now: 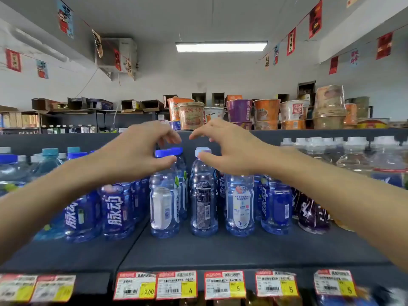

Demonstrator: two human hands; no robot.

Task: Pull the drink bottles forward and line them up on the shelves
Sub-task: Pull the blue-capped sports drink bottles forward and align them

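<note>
Blue drink bottles stand in rows set back on the dark shelf (220, 250). My left hand (141, 151) hovers over the blue-capped bottle (164, 202). Its thumb lies by the bottle's neck and its curved fingers sit above the cap, leaving a gap. My right hand (229, 146) does the same at the pale-capped bottle (204, 204), thumb beside the neck and fingers arched above the cap. Neither hand holds a bottle. More blue bottles (240, 204) stand to the right and others (117, 208) to the left.
Price tags (176, 284) line the shelf's front edge. The shelf above (331, 133) hangs close over the bottle caps and carries instant noodle cups (191, 115). Clear water bottles (357, 155) stand at the right, teal-capped bottles (49, 160) at the left.
</note>
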